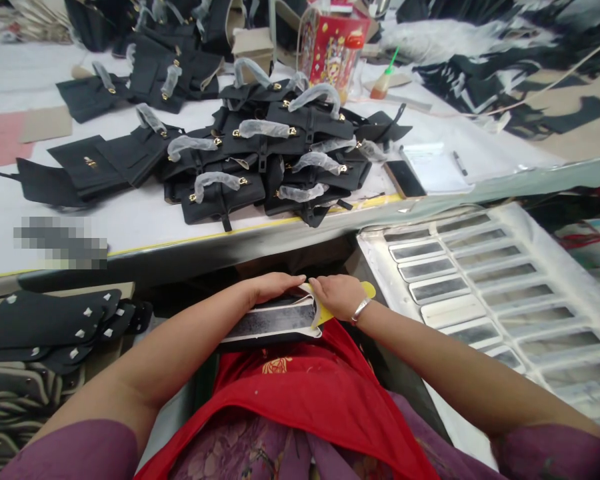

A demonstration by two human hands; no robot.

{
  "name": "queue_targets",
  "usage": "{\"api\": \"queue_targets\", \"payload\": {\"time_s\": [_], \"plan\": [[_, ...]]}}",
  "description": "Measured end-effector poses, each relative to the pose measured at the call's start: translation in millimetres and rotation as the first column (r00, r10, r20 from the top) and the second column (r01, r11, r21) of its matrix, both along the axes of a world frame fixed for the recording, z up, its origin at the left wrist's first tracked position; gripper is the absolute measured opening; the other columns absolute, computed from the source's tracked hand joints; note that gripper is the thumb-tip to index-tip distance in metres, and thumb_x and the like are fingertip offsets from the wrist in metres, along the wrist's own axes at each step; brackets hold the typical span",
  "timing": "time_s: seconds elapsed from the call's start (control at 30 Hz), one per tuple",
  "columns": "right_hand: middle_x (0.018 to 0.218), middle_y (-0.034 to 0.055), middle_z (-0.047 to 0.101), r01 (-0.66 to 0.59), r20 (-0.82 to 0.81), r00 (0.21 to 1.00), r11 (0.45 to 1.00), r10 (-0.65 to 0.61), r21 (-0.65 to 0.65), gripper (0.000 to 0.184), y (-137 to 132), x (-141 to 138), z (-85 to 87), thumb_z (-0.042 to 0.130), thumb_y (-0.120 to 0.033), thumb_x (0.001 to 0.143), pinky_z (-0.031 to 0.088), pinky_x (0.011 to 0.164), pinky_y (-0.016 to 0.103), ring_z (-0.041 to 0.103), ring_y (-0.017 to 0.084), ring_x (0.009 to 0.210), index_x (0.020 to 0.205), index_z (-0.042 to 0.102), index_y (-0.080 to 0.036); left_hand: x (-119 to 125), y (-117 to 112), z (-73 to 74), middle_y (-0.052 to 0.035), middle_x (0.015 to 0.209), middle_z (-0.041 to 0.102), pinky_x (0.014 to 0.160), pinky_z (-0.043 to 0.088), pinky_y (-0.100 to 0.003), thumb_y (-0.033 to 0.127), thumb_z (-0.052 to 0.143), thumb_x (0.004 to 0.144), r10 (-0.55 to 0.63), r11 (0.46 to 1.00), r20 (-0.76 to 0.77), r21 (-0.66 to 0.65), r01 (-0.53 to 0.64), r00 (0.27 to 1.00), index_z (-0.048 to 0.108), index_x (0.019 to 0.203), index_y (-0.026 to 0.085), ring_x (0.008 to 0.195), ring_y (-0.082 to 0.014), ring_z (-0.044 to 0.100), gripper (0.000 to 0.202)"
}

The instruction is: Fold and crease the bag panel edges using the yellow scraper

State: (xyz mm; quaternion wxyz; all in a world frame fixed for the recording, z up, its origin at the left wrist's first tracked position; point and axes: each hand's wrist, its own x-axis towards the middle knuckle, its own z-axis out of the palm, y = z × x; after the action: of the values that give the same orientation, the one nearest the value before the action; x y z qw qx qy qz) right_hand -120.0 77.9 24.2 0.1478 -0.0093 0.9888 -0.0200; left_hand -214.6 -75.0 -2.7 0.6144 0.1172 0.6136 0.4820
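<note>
A black bag body (pixel 275 321) with white edging rests against my lap, its long open side facing up. My left hand (pixel 276 287) grips its far edge, thumb pointing right. At the right end of the piece, my right hand (pixel 339 297) is closed on a flat yellow strip-like tool (pixel 369 291). One end of this tool sticks out past the palm, and the other lies against the bag body's white-edged corner. The two thumbs nearly meet there. My fingers on the far side are hidden.
On the white table (pixel 145 233) ahead lie several black handbags (pixel 225 200) with plastic-wrapped handles. A notepad (pixel 437 167) is at the right. Beside me stands a white slatted rack (pixel 495 293) holding white-edged dark panels (pixel 440 290). Stacked black pieces (pixel 45 320) are at the left.
</note>
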Motion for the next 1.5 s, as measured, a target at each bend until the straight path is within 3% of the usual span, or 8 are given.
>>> {"api": "queue_targets", "payload": {"time_s": [0.23, 0.47, 0.63, 0.83, 1.13, 1.33, 1.43, 1.5], "plan": [[0.08, 0.0067, 0.067, -0.139, -0.007, 0.99, 0.99, 0.139, -0.01, 0.052, 3.3, -2.3, -1.6, 0.015, -0.041, 0.095, 0.036, 0.058, 0.029, 0.063, 0.022, 0.074, 0.083, 0.06, -0.019, -4.4, -11.9, 10.4, -0.0024, 0.078, 0.065, 0.068, 0.038, -0.025, 0.06, 0.038, 0.081, -0.289, 0.956, -0.447, -0.089, 0.279, 0.847, 0.067, 0.079, 0.013, 0.071, -0.0155, 0.052, 0.055], [0.08, 0.0067, 0.067, -0.229, -0.002, 0.973, 0.973, 0.229, -0.024, 0.054, 1.0, -7.2, -0.3, 0.015, -0.042, 0.094, 0.036, 0.058, 0.028, 0.063, 0.022, 0.073, 0.08, 0.062, -0.019, -2.0, -20.7, 12.6, -0.0027, 0.085, 0.064, 0.068, 0.039, -0.023, 0.057, 0.031, 0.085, -0.424, 0.899, -0.538, -0.152, 0.411, 0.729, 0.066, 0.085, 0.014, 0.075, -0.0157, 0.054, 0.056], [0.083, 0.0075, 0.067, -0.307, 0.039, 0.95, 0.95, 0.309, -0.053, 0.052, -2.1, -10.8, 1.5, 0.017, -0.042, 0.094, 0.036, 0.06, 0.028, 0.062, 0.021, 0.077, 0.081, 0.062, -0.019, 4.2, -25.7, 14.6, -0.0036, 0.083, 0.063, 0.063, 0.038, -0.022, 0.057, 0.027, 0.086, -0.469, 0.878, -0.57, -0.221, 0.424, 0.675, 0.065, 0.083, 0.013, 0.072, -0.0155, 0.053, 0.058], [0.084, 0.0076, 0.067, -0.364, 0.083, 0.927, 0.931, 0.365, -0.038, 0.053, -10.1, -18.1, 4.3, 0.015, -0.042, 0.094, 0.037, 0.063, 0.029, 0.062, 0.022, 0.077, 0.082, 0.061, -0.02, 6.6, -35.4, 16.2, -0.0051, 0.1, 0.064, 0.075, 0.039, -0.023, 0.051, 0.027, 0.088, -0.448, 0.881, -0.609, -0.178, 0.438, 0.654, 0.064, 0.099, 0.017, 0.086, -0.0176, 0.056, 0.052], [0.084, 0.0099, 0.066, -0.459, 0.092, 0.882, 0.886, 0.463, -0.063, 0.052, -38.5, -38.9, 11.4, 0.02, -0.043, 0.094, 0.039, 0.067, 0.028, 0.061, 0.021, 0.078, 0.086, 0.063, -0.016, -3.0, -67.3, 24.4, -0.0065, 0.118, 0.059, 0.088, 0.037, -0.025, 0.047, 0.039, 0.086, -0.41, 0.904, -0.581, -0.159, 0.396, 0.703, 0.056, 0.117, 0.019, 0.101, -0.0195, 0.054, 0.045], [0.088, 0.0096, 0.067, -0.54, 0.043, 0.839, 0.84, 0.542, -0.049, 0.051, -61.9, -45.0, 17.3, 0.024, -0.044, 0.093, 0.04, 0.071, 0.029, 0.061, 0.022, 0.082, 0.091, 0.065, -0.015, -0.4, -88.6, 30.4, -0.0096, 0.126, 0.053, 0.091, 0.036, -0.03, 0.055, 0.038, 0.084, -0.505, 0.862, -0.629, -0.33, 0.386, 0.59, 0.047, 0.127, 0.021, 0.108, -0.0246, 0.052, 0.056], [0.089, 0.0107, 0.067, -0.493, 0.052, 0.868, 0.87, 0.493, -0.016, 0.053, -47.8, -52.8, 31.9, 0.024, -0.047, 0.093, 0.04, 0.072, 0.03, 0.061, 0.022, 0.082, 0.091, 0.066, -0.016, 10.5, -95.1, 35.7, -0.0101, 0.134, 0.046, 0.096, 0.033, -0.032, 0.053, 0.036, 0.085, -0.485, 0.874, -0.686, -0.369, 0.316, 0.542, 0.04, 0.133, 0.02, 0.117, -0.0256, 0.047, 0.059], [0.091, 0.0122, 0.066, -0.338, 0.026, 0.941, 0.941, 0.337, 0.022, 0.057, -24.2, -53.1, 46.1, 0.02, -0.05, 0.093, 0.04, 0.073, 0.031, 0.06, 0.023, 0.084, 0.093, 0.066, -0.015, 20.7, -96.6, 39.4, -0.0086, 0.139, 0.04, 0.101, 0.028, -0.031, 0.051, 0.031, 0.087, -0.451, 0.892, -0.745, -0.364, 0.266, 0.491, 0.037, 0.135, 0.019, 0.124, -0.0234, 0.04, 0.057]]}}
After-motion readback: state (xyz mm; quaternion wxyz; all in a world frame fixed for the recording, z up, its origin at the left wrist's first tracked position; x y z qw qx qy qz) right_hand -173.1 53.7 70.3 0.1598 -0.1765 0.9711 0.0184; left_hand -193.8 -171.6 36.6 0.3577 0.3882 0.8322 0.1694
